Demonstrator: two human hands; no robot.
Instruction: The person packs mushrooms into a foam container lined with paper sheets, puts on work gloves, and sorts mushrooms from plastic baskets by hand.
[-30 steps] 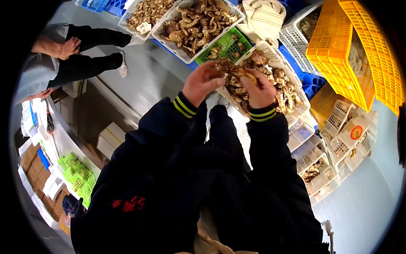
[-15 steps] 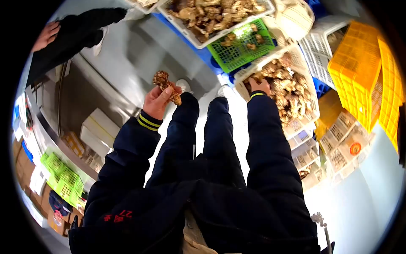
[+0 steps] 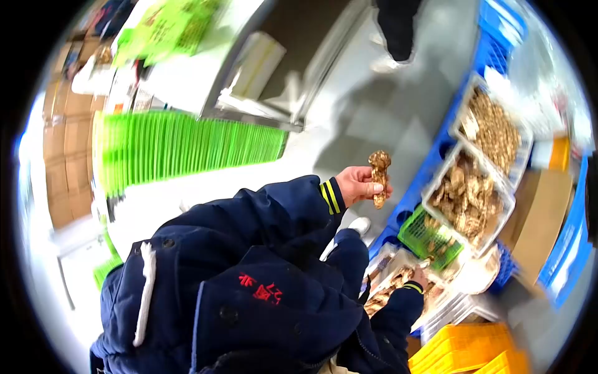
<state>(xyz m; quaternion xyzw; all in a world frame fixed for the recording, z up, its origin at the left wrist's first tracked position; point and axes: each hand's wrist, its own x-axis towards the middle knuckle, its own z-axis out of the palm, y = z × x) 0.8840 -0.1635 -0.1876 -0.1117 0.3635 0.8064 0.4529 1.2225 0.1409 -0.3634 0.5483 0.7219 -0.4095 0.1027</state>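
My left hand is closed round the stem of a brown mushroom, held upright over the floor with its cap at the top. My right hand reaches over a white crate of mushrooms, beside the green basket. Its fingers are small and blurred, and what they hold, if anything, cannot be made out. Beyond the green basket stands a white crate of larger mushrooms.
Another crate of small mushrooms stands at the upper right. Yellow crates are at the bottom right. A stack of green baskets and a metal-framed table lie left. Another person's leg shows at the top.
The view has swung toward the green stack. Both hands held a mushroom together earlier; the left then carried it away, while the right went to the crate and now reaches beside the green basket.
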